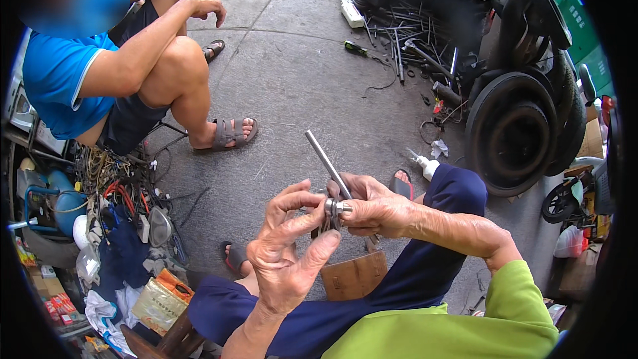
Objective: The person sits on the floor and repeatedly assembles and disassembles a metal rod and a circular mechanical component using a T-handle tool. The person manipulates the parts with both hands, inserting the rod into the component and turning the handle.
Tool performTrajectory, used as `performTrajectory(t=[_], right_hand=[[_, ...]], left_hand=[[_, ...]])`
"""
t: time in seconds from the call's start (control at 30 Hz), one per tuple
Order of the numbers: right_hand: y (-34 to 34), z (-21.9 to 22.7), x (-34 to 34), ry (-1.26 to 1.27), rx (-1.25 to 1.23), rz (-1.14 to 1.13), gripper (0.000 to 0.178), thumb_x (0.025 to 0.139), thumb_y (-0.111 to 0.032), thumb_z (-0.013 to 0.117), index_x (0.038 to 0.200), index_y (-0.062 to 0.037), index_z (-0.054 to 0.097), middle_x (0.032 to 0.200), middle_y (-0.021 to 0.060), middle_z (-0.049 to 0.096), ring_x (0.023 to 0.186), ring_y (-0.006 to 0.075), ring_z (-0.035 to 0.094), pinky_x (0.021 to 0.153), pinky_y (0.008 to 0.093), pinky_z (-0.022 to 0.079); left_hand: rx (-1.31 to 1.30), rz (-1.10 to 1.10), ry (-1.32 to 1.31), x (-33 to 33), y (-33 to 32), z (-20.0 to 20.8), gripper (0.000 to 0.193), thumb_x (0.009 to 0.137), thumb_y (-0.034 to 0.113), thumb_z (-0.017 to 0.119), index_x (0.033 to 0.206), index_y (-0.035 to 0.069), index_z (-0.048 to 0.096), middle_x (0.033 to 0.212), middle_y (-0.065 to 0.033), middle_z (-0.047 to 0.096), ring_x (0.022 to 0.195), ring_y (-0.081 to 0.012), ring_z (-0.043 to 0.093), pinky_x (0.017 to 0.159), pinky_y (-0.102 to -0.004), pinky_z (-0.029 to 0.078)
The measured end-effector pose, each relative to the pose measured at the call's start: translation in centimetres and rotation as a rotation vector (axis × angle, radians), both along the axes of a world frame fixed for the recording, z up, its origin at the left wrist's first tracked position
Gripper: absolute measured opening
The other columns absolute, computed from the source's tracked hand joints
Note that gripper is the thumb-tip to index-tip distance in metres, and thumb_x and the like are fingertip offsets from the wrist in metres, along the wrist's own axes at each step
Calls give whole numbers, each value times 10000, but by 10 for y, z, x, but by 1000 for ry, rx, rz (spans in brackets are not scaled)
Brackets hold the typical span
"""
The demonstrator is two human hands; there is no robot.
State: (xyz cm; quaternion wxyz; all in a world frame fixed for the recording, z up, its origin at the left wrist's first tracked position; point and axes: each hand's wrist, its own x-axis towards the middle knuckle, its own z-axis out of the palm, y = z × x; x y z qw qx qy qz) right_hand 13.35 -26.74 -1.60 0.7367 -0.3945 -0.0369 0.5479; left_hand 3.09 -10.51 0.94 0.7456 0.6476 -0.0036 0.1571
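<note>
My left hand (287, 242) pinches a small round metal part (331, 215) between thumb and fingers. A shiny bolt or nut end (343, 207) sticks out of that part toward my right hand. With its fingers curled round a straight silver metal rod (323, 157), my right hand (377, 207) also presses its thumb beside the bolt end. The rod slants up and left out of the grip, and its middle is hidden by my fingers. Both hands meet above my lap. Below them stands a brown wooden block (355, 276).
A person in a blue shirt (73, 83) sits at the left, sandalled foot forward. Beside them lies a heap of cords and bags (116, 193). Tools and sockets (415, 43) are strewn at the far right near stacked tyres (512, 133). A white squeeze bottle (425, 166) stands by my knee.
</note>
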Motion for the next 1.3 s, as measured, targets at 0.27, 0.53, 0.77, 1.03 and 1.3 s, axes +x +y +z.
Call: performTrajectory(t=[0.27,0.53,0.77,1.03,1.3], right_hand=[[2,-5,-4,-33,-67,18,607,788,-352,802,1175,-33,459,649,-45,433,455,13,331,394,193,233],[5,-9,-8,-102,-239,-22,557,778,-382,804,1069,-42,474,655,-34,454,430,9,356,366,189,229],[3,-8,-8,-173,-358,-74,569,732,-442,830,954,-52,481,624,-34,441,413,14,348,344,196,225],[-3,-6,-8,-228,-420,-66,552,739,-450,823,924,-49,493,624,-19,448,427,27,362,346,198,237],[-4,-10,-7,-275,-472,-22,591,724,-483,824,945,-19,532,669,3,490,494,40,404,393,210,280]], left_hand=[[-150,18,26,5,-17,-6,252,866,-18,668,1001,-4,455,1176,-238,616,1086,-208,608,922,-303,497],[-295,101,206,4,-21,-11,289,929,-3,576,1157,-63,408,1169,-256,615,1093,-206,612,926,-284,509],[-346,43,333,7,-20,-11,319,933,44,584,1235,-51,548,1248,-192,595,1181,-217,567,1027,-324,432],[-280,44,314,6,-22,-21,310,913,22,585,1222,5,594,1256,-162,596,1153,-195,569,1017,-331,425],[-406,-178,449,13,-14,-21,238,957,99,553,1173,7,592,1161,-95,632,1044,-126,592,934,-269,461]])
